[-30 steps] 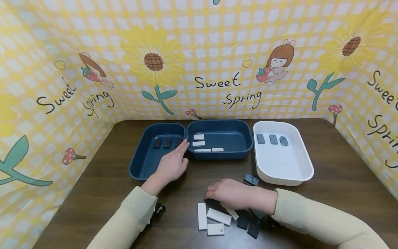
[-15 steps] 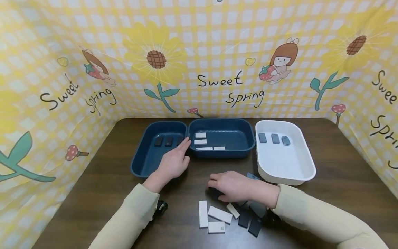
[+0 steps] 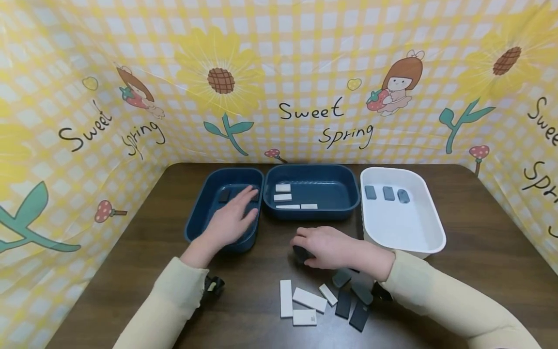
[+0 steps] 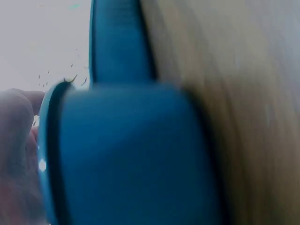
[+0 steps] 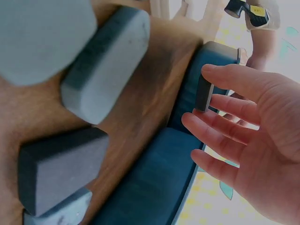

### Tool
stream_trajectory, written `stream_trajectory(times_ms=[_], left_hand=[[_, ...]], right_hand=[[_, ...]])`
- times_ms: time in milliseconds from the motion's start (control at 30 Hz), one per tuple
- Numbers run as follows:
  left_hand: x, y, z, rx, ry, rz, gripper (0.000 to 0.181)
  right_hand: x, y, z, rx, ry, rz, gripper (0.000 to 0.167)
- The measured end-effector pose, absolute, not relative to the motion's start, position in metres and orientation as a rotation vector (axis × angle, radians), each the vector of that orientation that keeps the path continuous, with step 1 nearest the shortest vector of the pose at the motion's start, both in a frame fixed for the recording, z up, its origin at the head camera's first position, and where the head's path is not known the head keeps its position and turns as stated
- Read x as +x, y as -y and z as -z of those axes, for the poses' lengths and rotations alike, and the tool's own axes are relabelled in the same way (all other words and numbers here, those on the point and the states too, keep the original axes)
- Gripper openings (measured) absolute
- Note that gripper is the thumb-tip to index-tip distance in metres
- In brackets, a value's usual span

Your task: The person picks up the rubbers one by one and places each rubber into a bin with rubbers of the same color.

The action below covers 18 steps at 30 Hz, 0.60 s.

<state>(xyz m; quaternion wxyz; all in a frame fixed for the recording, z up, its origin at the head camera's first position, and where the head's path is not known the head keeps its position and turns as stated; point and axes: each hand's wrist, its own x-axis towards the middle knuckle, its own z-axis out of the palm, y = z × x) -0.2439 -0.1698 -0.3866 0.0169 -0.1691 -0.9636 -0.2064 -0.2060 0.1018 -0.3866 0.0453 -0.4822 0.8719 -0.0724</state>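
My right hand (image 3: 329,246) pinches a dark block (image 5: 204,93) between thumb and fingertips, above the table in front of the bins. The left hand (image 3: 226,223) reaches over the left blue bin (image 3: 204,209) with its fingers extended. Inside that bin, a dark block (image 3: 224,196) shows beside the fingers; others are partly covered by the hand. In the left wrist view, a blurred blue bin wall (image 4: 131,150) fills the middle. White blocks (image 3: 285,298), dark blocks (image 3: 343,304) and grey-green blocks (image 3: 362,292) lie loose on the table near the right forearm.
Several white blocks (image 3: 282,198) sit at the left of the middle blue bin (image 3: 324,196). A white bin (image 3: 401,225) at the right holds grey-blue blocks (image 3: 389,193) in a row. Behind the table (image 3: 144,252) hangs a yellow checked cloth (image 3: 301,58).
My right hand has lifted the dark block and carried it up toward the bins. The left hand has drawn left and back from the rim between the blue bins, uncovering part of a dark block.
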Motion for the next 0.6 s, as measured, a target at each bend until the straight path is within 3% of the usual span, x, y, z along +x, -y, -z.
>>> stream_trajectory(times_ms=[167, 333, 433, 600], left_hand=[[-0.244, 0.215, 0.38, -0.462, 2.922, 0.487, 0.053], [-0.249, 0.259, 0.381, -0.208, 3.008, 0.356, 0.062], [-0.251, 0.271, 0.384, -0.075, 3.117, 0.359, 0.066], [-0.257, 0.275, 0.392, -0.01, 3.216, 0.406, 0.056]], right_hand=[[-0.208, -0.1, 0.381, -1.507, -2.681, 0.232, 0.043], [-0.213, -0.093, 0.373, -1.52, -2.687, 0.25, 0.044], [-0.216, -0.089, 0.368, -1.525, -2.701, 0.264, 0.045], [-0.219, -0.078, 0.358, -1.533, -2.716, 0.305, 0.045]])
